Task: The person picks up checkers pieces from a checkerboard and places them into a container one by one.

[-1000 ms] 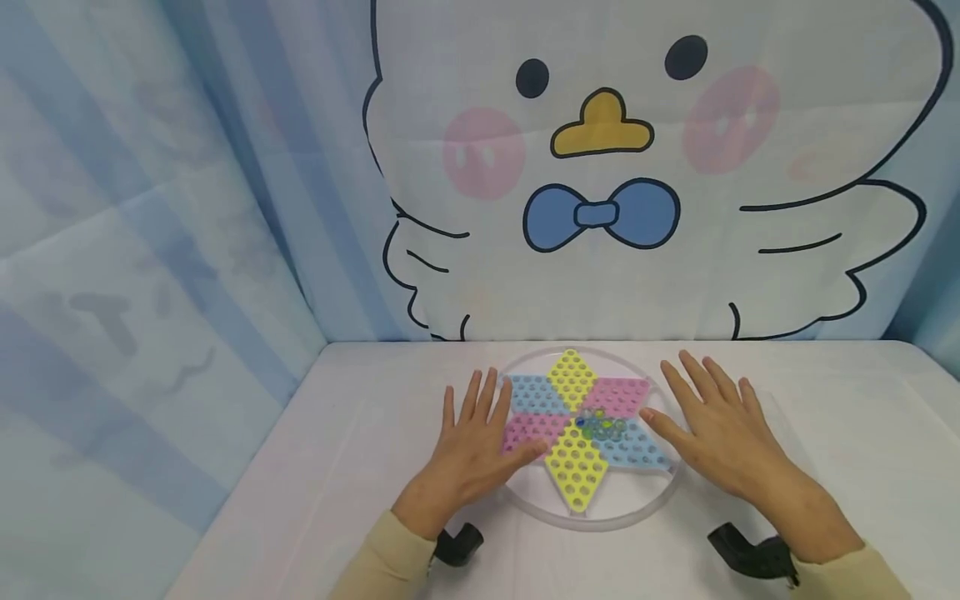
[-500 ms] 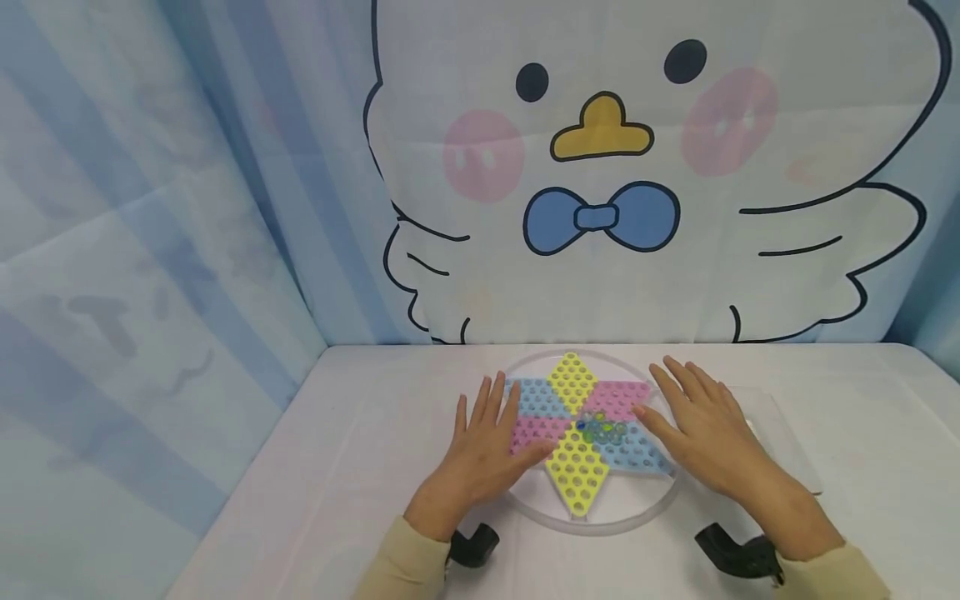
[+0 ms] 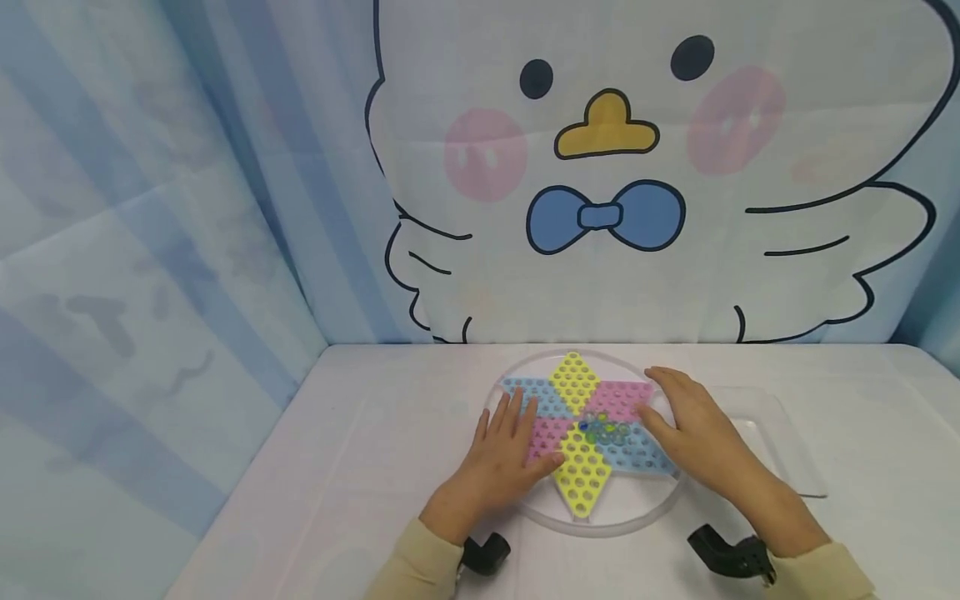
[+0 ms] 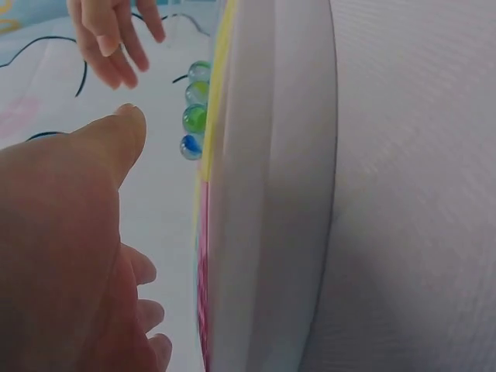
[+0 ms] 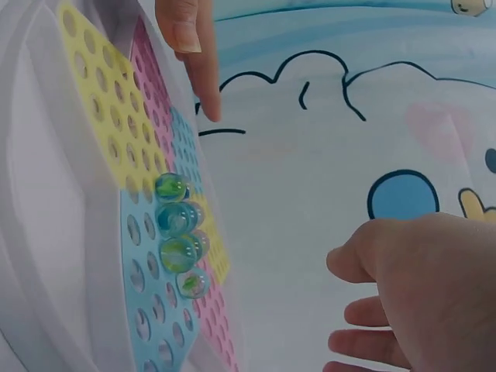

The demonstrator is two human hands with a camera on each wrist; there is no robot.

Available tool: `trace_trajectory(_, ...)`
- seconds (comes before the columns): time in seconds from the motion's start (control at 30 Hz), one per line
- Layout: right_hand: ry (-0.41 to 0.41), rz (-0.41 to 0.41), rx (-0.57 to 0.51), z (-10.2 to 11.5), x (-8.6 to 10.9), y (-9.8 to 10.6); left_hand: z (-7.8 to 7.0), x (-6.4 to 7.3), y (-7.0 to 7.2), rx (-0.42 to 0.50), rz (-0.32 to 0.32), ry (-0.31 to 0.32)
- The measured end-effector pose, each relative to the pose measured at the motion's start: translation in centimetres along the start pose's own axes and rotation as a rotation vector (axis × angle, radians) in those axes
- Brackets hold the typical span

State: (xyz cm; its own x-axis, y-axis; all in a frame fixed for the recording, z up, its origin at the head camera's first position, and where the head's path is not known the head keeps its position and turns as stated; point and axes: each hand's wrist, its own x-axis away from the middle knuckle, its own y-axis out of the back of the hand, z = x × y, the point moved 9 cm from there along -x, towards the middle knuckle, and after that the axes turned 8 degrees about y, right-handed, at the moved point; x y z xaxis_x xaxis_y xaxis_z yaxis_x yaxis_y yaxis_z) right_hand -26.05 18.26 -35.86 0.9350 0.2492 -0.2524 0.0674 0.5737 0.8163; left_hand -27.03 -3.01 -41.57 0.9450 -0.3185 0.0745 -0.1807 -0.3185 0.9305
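Toward the far edge of a white tabletop sits a round board with a pale rim, and it's got a six-pointed star in yellow, pink and blue, all dotted with holes. Bunch of glass marbles on it too, greenish, yellow and blue, clustered from about the middle of the star out onto the blue section on the right.

Both hands are over the board, nothing in either one. Left hand is above the pink and blue sections on the left, fingers pretty straight, thumb out toward the near yellow point, grip totally released. Right hand is over the right edge, fingers loosely bent, grip released as well. Going by the wrist views, neither one's touching the board or the marbles.

Partly behind the right arm there's a flat clear plastic piece, lying just beside the board. Tan sleeves, black gadgets at both wrists, and a cartoon backdrop with a blue bow tie behind it all.
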Motion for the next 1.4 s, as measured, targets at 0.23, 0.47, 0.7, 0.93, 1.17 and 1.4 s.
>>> trace_trajectory(0.23, 0.048, -0.081, -0.036, 0.0, 0.2, 0.2, -0.4, 0.1, -0.9, -0.015, 0.023, -0.009)
trace_trajectory(0.47, 0.116, -0.152, -0.063, 0.9, -0.2, -0.3, -0.2, 0.3, -1.5, -0.044, 0.043, 0.01)
trace_trajectory(0.7, 0.097, -0.152, -0.119, 0.2, -0.2, -1.2, -0.2, 0.3, -2.1, -0.084, 0.05, 0.015)
trace_trajectory(0.93, 0.075, -0.148, -0.157, -0.2, -0.4, -2.2, -0.4, 0.3, -2.2, -0.111, 0.057, 0.025)
trace_trajectory(1.17, 0.042, -0.138, -0.134, -0.3, -0.3, -3.1, -0.3, 0.2, -2.3, -0.121, 0.063, 0.033)
trace_trajectory(1.4, 0.024, -0.128, -0.118, -0.8, -0.2, -3.8, -0.2, 0.1, -2.4, -0.137, 0.063, 0.037)
